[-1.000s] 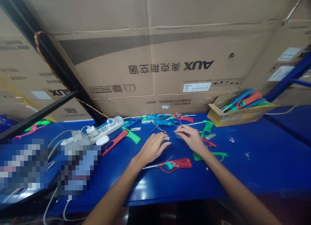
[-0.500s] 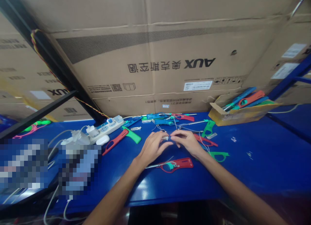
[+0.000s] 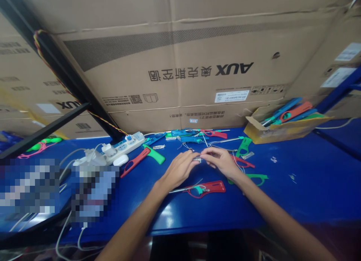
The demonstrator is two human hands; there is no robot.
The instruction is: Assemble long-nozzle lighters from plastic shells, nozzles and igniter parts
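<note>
My left hand [image 3: 180, 166] is closed, its fingertips pinching a small pale, shiny piece [image 3: 198, 160] whose kind I cannot make out. My right hand [image 3: 221, 161] meets it at the fingertips, thumb and forefinger pressed together; what lies between them is hidden. In front of both hands lies a red lighter half-shell [image 3: 216, 187] with a metal tube, a green trigger and thin wires. Under the right wrist are a green shell piece [image 3: 258, 178] and a partly covered red one [image 3: 244, 162]. A green lighter handle [image 3: 244, 145] lies just beyond.
Blue and red lighter parts [image 3: 191, 139] line the table's back edge. A cardboard box [image 3: 284, 134] of lighters stands at back right. On the left are a power strip [image 3: 132, 145], a white case [image 3: 120, 160], red and green shells [image 3: 137, 161], cables and a blurred-out device [image 3: 94, 195].
My left thumb has closed up toward the fingers around the small piece. My right fingertips have come against it. The view has shifted slightly.
</note>
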